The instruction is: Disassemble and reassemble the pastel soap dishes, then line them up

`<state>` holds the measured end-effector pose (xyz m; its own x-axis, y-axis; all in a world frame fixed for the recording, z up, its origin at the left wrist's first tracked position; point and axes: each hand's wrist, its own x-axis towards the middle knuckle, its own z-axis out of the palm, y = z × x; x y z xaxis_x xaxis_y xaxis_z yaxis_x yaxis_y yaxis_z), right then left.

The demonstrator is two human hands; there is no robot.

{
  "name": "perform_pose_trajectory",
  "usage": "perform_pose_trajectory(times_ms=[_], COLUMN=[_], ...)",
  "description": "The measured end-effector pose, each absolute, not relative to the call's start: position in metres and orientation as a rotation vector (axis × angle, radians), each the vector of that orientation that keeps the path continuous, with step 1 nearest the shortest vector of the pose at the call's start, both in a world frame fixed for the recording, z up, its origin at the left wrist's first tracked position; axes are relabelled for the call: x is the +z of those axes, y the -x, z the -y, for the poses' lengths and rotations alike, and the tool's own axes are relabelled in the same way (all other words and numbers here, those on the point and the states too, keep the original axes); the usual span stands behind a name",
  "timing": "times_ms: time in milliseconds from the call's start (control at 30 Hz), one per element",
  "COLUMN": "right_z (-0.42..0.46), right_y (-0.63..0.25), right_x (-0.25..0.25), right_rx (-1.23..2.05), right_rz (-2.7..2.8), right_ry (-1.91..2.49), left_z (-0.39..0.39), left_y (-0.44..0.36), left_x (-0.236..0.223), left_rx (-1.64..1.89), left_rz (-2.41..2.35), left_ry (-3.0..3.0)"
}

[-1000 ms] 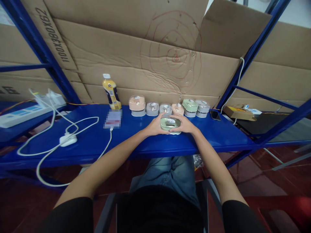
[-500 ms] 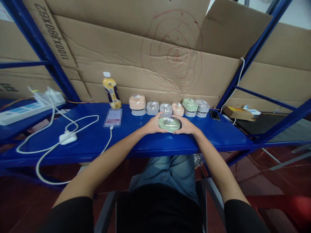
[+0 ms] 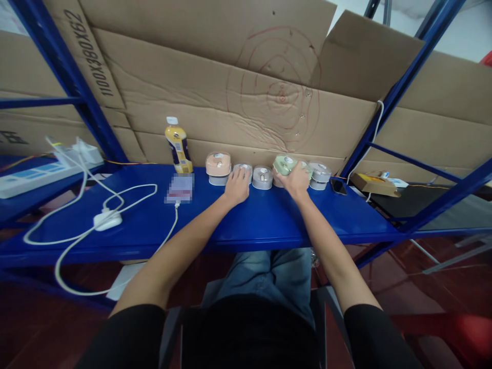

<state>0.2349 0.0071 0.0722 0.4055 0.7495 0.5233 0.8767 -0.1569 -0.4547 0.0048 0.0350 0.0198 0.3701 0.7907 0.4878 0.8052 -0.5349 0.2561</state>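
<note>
My right hand [image 3: 296, 180] is closed on a green lidded box [image 3: 283, 163], which sits at the top of the pink box in the row. Most of that pink box is hidden behind the hand. Over a small grey lidded box [image 3: 246, 168] lies my left hand [image 3: 237, 185], its fingers curled across the top and front. Between the hands stands another grey box [image 3: 262, 178], touched by neither. A pink box on a grey one [image 3: 218, 166] is left of my left hand. Right of my right hand, a grey stack [image 3: 320, 175] stands beside a partly hidden green box.
A yellow drink bottle [image 3: 179, 148] stands at the back left, near a blurred flat item [image 3: 180, 188] with a cable plugged in. A white charger [image 3: 107, 219] and looping cables lie further left. A phone [image 3: 339, 186] rests at the right. Cardboard [image 3: 184, 97] walls the back.
My hands have parted. The right one has carried the green box from the table's front up onto the row, and the left has moved left to a grey box.
</note>
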Motion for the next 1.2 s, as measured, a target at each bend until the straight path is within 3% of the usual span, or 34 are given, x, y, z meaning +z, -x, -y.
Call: perform_pose_trajectory(times_ms=[233, 1033, 1200], right_z=[-0.042, -0.033, -0.022], right_y=[-0.210, -0.230, -0.239], right_x=[0.061, 0.056, 0.056], right_rx=[-0.187, -0.185, -0.067], right_rz=[1.309, 1.512, 1.716], right_ry=[2.041, 1.985, 1.738], left_z=[-0.018, 0.002, 0.002], left_y=[-0.008, -0.004, 0.010], left_x=[0.030, 0.032, 0.036], left_rx=[-0.708, -0.736, -0.687], left_rz=[1.510, 1.910, 1.743], left_ry=[2.500, 2.284, 2.576])
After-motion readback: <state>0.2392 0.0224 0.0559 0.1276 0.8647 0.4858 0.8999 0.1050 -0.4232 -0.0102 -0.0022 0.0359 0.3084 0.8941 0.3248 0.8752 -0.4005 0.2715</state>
